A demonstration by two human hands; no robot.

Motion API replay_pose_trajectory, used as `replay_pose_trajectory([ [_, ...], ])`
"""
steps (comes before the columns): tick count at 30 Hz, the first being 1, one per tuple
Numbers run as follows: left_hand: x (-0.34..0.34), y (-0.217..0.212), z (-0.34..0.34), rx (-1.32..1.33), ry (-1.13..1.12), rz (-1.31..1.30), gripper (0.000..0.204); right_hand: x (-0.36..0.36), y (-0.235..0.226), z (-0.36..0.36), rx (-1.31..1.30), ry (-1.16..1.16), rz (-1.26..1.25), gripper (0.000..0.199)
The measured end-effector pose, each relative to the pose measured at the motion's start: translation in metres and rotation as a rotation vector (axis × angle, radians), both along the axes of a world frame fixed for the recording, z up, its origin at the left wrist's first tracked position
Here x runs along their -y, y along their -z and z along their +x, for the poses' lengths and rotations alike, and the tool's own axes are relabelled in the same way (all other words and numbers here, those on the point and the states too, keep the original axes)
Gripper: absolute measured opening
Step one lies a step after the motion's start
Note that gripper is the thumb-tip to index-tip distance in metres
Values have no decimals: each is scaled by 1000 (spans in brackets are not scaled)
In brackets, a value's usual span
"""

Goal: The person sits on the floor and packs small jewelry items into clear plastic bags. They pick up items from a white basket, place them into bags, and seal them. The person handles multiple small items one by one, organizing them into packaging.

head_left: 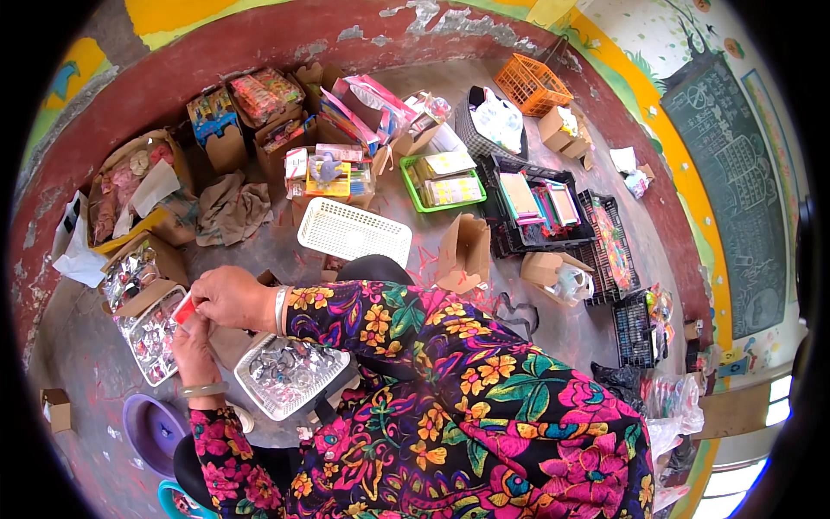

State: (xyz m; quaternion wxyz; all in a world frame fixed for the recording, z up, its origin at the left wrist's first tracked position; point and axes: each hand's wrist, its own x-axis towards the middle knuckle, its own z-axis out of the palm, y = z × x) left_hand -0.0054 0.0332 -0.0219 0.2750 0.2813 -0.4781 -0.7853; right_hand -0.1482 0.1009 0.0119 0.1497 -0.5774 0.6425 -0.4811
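Note:
My right hand (232, 297), a silver bangle at its wrist, reaches across to the left. Its fingers are closed on a small flat red and white piece (183, 309), whose exact kind I cannot make out. Just below, my left hand (195, 353), with a pale bangle, pinches the same piece from beneath. Beside the hands is a white basket (156, 381) of small shiny packaged items. A second white basket (273, 412) with similar shiny pieces stands nearer to me, right of my left wrist.
An unfilled white basket (353, 218) lies ahead. Open cardboard boxes (226, 149) of goods line the far wall. A green basket (406, 183), a black crate (497, 227) with notebooks and an orange crate (533, 76) stand rightward. A purple basin (143, 443) sits at the lower left.

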Motion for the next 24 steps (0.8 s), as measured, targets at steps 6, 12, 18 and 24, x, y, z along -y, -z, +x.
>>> replay_pose_trajectory([
  [6,-11,-17,-2,18,-60,68,21,-2,-12,1,547,-108,229,11],
  [12,-8,-10,1,48,-34,26,23,0,-6,-5,662,-167,263,11],
  [18,-18,-25,-3,-24,-16,23,24,-6,-19,-6,637,-95,152,13],
  [24,-19,-45,2,-74,57,46,24,-5,-33,-9,813,-219,280,15],
])
